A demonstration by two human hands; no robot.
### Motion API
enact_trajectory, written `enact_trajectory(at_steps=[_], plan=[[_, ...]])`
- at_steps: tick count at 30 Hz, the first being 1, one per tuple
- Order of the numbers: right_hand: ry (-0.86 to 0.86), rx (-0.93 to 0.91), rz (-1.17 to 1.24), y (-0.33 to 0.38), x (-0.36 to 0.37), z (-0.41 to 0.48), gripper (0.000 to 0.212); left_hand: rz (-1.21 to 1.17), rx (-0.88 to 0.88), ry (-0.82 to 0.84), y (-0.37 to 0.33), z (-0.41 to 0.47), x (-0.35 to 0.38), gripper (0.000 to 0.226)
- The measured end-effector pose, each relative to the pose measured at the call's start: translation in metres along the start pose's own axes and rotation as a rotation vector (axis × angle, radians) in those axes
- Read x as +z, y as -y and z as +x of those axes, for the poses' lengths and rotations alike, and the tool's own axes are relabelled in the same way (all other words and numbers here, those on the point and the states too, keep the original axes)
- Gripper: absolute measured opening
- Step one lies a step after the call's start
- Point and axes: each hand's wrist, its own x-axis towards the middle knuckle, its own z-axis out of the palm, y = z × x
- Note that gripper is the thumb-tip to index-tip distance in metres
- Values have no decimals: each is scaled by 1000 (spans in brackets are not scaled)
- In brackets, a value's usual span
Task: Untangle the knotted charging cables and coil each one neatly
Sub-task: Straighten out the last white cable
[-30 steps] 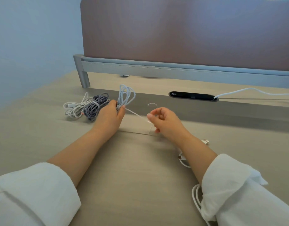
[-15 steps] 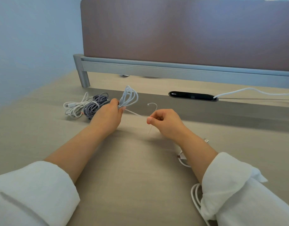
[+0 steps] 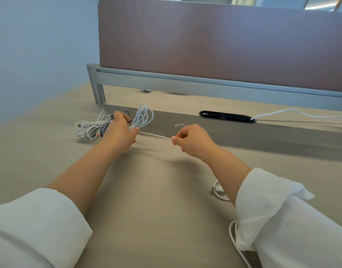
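My left hand [image 3: 120, 131] grips the base of a coiled white cable [image 3: 144, 117], whose loops stand up above the fingers. A straight run of that cable stretches right to my right hand [image 3: 191, 141], which pinches it near its free end; the tip curls up behind the knuckles. Left of my left hand, a second white cable [image 3: 91, 126] lies bundled on the desk beside a grey braided cable [image 3: 104, 129], which the hand partly hides.
Another white cable [image 3: 219, 191] lies under my right forearm and trails past the sleeve. A black cable slot [image 3: 226, 116] in the desk has a white lead [image 3: 293, 113] running off to the right. A brown divider panel [image 3: 224, 45] closes off the back.
My hands have drawn apart, so the cable between them is now pulled straight. The coil in my left hand stands a little more upright.
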Motion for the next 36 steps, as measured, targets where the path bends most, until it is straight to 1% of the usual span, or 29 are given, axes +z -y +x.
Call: enact_trajectory(at_steps=[2, 4, 6, 8, 10, 12, 14, 17, 20, 22, 25, 26, 28, 30, 32, 33, 34, 36], plan=[[-13, 27, -10, 9, 3, 7, 21, 138, 36, -57, -2, -3, 1, 25], [-24, 57, 0, 15, 10, 15, 22, 283, 34, -31, -1, -5, 3, 24], [-19, 81, 15, 20, 20, 22, 22, 431, 62, -5, 3, -5, 6, 28], [-17, 89, -1, 22, 29, 27, 22, 545, 101, -26, 8, -4, 8, 31], [-28, 90, -2, 19, 36, 31, 19, 638, 123, -33, 14, -3, 9, 34], [-43, 86, 24, 15, 38, 33, 18, 723, 140, 1, 18, -3, 10, 35], [-49, 90, 91, 12, 38, 33, 16, 765, 156, 32, 22, -4, 11, 32], [-55, 96, 216, 10, 30, 26, 10, 814, 185, 16, 24, -6, 11, 31], [-93, 80, 279, 10, 12, 10, 13, 820, 204, -15, 17, -20, 17, 35], [-119, 61, 305, 11, -1, -4, 15, 802, 252, -36, 9, -31, 22, 39], [-155, 26, 314, 4, -27, -35, 13, 745, 385, -20, -10, -58, 32, 42], [-166, 15, 311, 1, -35, -45, 13, 693, 450, -2, -16, -67, 36, 42], [-197, 21, 288, -10, -51, -68, 11, 526, 578, 95, -30, -90, 46, 41], [-212, 50, 230, -27, -63, -89, 10, 392, 718, 263, -42, -113, 57, 41], [-183, 79, 152, -42, -67, -106, 8, 422, 857, 410, -49, -129, 70, 42], [-170, 89, 92, -51, -68, -118, 6, 465, 904, 448, -53, -136, 78, 41], [-146, 86, 13, -57, -66, -123, 6, 503, 909, 449, -55, -138, 82, 38], [-98, 98, -147, -70, -58, -137, 19, 511, 864, 385, -60, -142, 86, 33]])
